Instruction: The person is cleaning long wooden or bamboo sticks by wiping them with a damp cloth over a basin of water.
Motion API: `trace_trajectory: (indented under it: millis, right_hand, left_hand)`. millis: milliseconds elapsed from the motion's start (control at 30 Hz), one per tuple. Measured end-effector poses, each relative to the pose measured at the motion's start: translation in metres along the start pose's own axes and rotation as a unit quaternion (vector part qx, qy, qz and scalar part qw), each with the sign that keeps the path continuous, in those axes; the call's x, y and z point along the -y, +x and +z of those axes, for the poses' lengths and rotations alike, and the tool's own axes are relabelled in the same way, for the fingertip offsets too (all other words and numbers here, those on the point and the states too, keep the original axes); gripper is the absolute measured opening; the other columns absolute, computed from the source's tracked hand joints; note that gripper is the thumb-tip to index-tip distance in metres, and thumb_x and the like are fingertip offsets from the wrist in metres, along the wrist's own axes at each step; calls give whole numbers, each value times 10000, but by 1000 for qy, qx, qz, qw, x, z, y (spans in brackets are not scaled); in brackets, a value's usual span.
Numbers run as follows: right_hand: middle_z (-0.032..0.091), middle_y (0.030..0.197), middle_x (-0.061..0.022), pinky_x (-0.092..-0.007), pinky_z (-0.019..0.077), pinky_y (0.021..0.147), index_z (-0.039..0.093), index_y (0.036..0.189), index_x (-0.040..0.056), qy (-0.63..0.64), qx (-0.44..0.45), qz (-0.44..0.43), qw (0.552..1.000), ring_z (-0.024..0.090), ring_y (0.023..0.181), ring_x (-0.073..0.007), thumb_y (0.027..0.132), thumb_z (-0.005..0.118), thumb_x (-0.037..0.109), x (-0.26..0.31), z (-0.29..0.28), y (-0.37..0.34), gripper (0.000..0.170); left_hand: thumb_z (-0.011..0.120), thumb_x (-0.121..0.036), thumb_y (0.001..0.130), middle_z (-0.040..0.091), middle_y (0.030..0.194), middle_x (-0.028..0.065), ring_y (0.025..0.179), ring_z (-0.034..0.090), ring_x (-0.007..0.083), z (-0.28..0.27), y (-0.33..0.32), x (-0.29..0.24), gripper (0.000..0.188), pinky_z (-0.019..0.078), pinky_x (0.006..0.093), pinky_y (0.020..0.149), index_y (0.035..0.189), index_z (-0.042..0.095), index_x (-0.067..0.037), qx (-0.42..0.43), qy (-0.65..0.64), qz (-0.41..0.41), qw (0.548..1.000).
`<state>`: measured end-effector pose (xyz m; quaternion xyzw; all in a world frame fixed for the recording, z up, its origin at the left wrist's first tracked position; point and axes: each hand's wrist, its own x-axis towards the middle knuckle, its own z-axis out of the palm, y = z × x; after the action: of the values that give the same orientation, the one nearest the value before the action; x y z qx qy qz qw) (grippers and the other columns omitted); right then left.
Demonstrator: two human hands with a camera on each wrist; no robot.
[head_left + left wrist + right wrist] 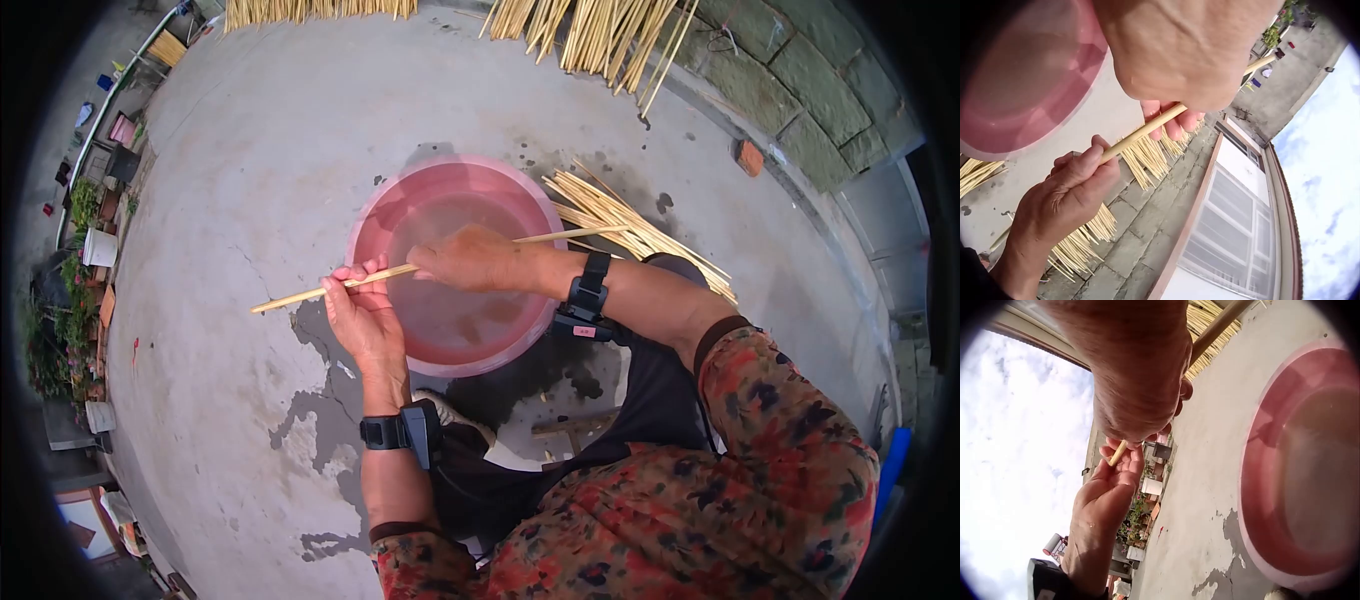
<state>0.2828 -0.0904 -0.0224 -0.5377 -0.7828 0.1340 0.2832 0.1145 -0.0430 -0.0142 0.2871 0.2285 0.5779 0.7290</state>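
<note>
A long, thin, pale yellow stalk (300,297) runs slantwise over the near part of a pink plastic basin (385,225), which holds cloudy water. My right hand (475,258) grips the stalk near its middle, knuckles up, above the water. To its left, my left hand (365,315) is turned palm up and holds the stalk between thumb and fingers, close to the basin's left rim. In the left wrist view, the right thumb (1088,159) presses along the stalk. The stalk's free end sticks out past the left hand.
Peeled-looking stalks (640,225) lie on the concrete right of the basin. More stalk bundles (620,40) are spread at the back by a stone ledge (840,90). A brick piece (749,158) sits there. Potted plants (75,310) and a white bucket (100,248) line the left edge.
</note>
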Motion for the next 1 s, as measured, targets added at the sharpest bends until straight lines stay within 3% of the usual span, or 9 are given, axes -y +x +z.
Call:
trace_trajectory:
  millis: [100,200,367,500,600,667,800,867,1000]
  right_hand:
    - [505,700,-127,-397,399,521,453,816,68,-52,73,17,996,516,642,-315,843,477,239,-8,-21,-9,174]
    - [503,729,-119,-390,412,593,482,851,80,-64,96,28,993,507,703,-301,854,460,253,-48,-45,-28,174]
    - [527,719,-127,-394,417,591,502,854,80,-74,66,34,994,507,694,-319,834,480,184,-41,-69,-41,108]
    - [522,781,-108,-383,422,635,505,898,72,-106,101,31,989,511,734,-306,834,488,206,-44,-66,-38,149]
    - [521,735,-128,-397,414,600,488,852,55,-76,45,-6,996,517,701,-316,812,485,158,-39,-57,-34,110]
    - [514,757,-136,-399,409,605,460,855,44,-70,36,-55,995,518,707,-317,814,464,153,-36,-42,-30,116]
    - [509,774,-144,-400,406,607,435,856,39,-37,115,1,993,519,709,-319,822,425,169,-9,-15,-16,135]
    - [507,807,-126,-388,406,610,460,904,68,-7,110,44,993,505,749,-316,839,430,152,-7,-3,-16,110]
    - [508,815,-117,-390,405,613,456,923,73,-21,82,14,996,511,742,-313,851,412,174,-16,-3,-14,132]
  left_hand:
    - [346,-289,921,430,643,39,648,445,180,-39,25,-39,316,451,364,723,714,421,-62,-124,-50,97,986]
    - [308,-279,930,420,617,41,615,429,182,-79,30,-73,342,437,343,636,688,407,-58,-175,-99,136,970]
    - [272,-274,937,419,615,52,605,423,192,-119,27,-87,375,425,335,616,669,402,-48,-137,-108,142,974]
    - [350,-282,919,447,667,65,666,471,195,-95,22,-83,350,470,344,722,691,421,-26,-177,-64,146,971]
    - [434,-243,890,482,698,71,808,555,230,-72,21,-70,282,461,418,867,719,438,-19,-201,-41,133,970]
    - [434,-240,891,499,721,84,835,564,252,-67,22,-50,276,474,427,842,729,439,-16,-183,-16,96,978]
    - [420,-225,898,537,790,128,898,572,312,-29,9,-10,261,496,453,790,760,443,-5,-137,22,-12,990]
    - [411,-219,902,540,798,134,911,568,317,-22,11,-6,256,491,459,797,768,443,-3,-120,14,-22,992]
    - [357,-191,917,546,837,150,971,538,333,-25,16,-19,241,470,486,829,802,438,5,-109,-5,-7,994]
